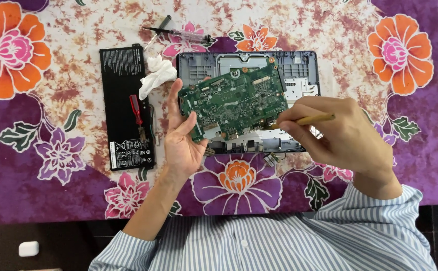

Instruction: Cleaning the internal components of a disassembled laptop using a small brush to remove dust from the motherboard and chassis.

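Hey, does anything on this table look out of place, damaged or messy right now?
Nothing looks damaged or spilled. The left hand holds the green circuit board tilted above the opened grey laptop shell. A small red-handled screwdriver and a crumpled white tissue lie loosely on the flat black battery pack, slightly untidy.

Two screwdrivers lie beyond the left hand (pixel 181 135): one red-handled screwdriver (pixel 136 111) and one clear-handled screwdriver (pixel 181 34). One green circuit board (pixel 234 100), one black flat battery (pixel 125 105), one crumpled white tissue (pixel 156 75).

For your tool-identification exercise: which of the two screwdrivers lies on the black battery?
The red-handled screwdriver lies on the battery; the clear-handled screwdriver rests on the tablecloth.
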